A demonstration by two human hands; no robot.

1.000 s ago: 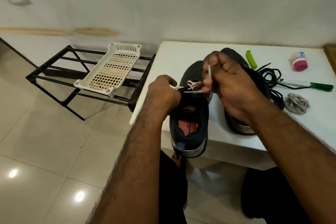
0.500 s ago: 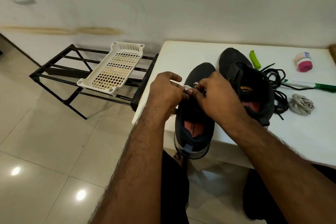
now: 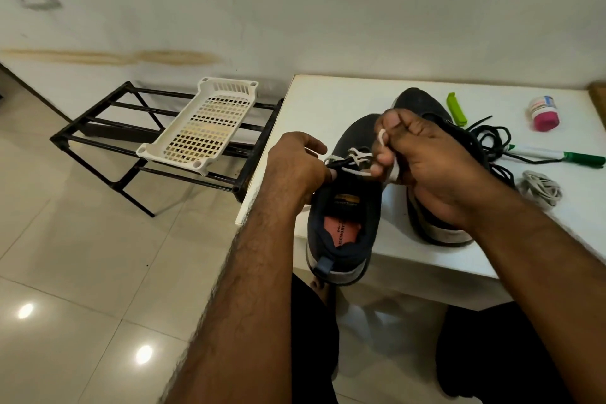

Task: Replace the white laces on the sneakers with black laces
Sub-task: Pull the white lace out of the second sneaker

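A dark sneaker (image 3: 344,229) overhangs the front edge of the white table (image 3: 321,98), heel toward me. A white lace (image 3: 359,157) still crosses its upper eyelets. My left hand (image 3: 295,167) grips the sneaker's left eyelet edge. My right hand (image 3: 423,157) pinches a length of that white lace, lifted above the tongue. The second dark sneaker (image 3: 436,226) lies behind my right hand, mostly hidden. Black laces (image 3: 492,138) lie in a tangle further right, and a bundled whitish lace (image 3: 541,188) rests beside them.
On the table are a green clip (image 3: 456,108), a pink-capped jar (image 3: 544,113) and a green-capped marker (image 3: 557,156). To the left, a black metal rack (image 3: 98,128) carries a white plastic basket (image 3: 203,125). Tiled floor lies below.
My right hand has risen from the eyelets, pulling the white lace up and to the right. My left hand stays on the sneaker's left side.
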